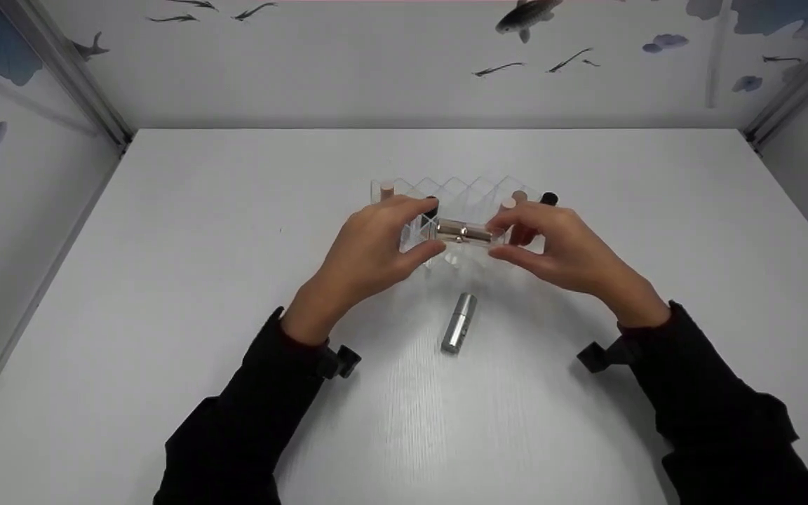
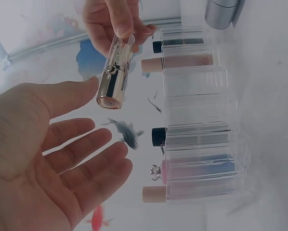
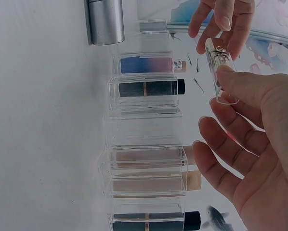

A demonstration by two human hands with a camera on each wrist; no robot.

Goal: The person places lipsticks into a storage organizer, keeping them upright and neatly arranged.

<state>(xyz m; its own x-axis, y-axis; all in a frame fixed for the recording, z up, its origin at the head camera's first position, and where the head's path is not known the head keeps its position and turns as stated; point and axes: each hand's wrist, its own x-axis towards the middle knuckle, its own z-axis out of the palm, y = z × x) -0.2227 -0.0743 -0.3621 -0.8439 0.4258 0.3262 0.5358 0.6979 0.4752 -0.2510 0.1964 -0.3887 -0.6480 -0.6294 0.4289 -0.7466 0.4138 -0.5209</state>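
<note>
Above a clear acrylic lipstick holder [image 1: 470,200], my right hand [image 1: 558,242] pinches a shiny gold lipstick tube [image 1: 463,232] by its clear end, between thumb and fingers. The tube lies roughly level in the head view. My left hand [image 1: 379,242] is at its other end with thumb and fingers spread apart. In the left wrist view that thumb tip comes right up to the gold tube [image 2: 112,79], while the other fingers are extended below it. Several tubes stand in the holder, among them a blue-and-pink one [image 3: 146,65] and a black-capped one [image 3: 134,88].
A silver tube [image 1: 459,324] lies on the white table [image 1: 165,280] in front of the holder, between my forearms. White panels printed with fish [image 1: 527,15] and flowers enclose the table at the back and sides.
</note>
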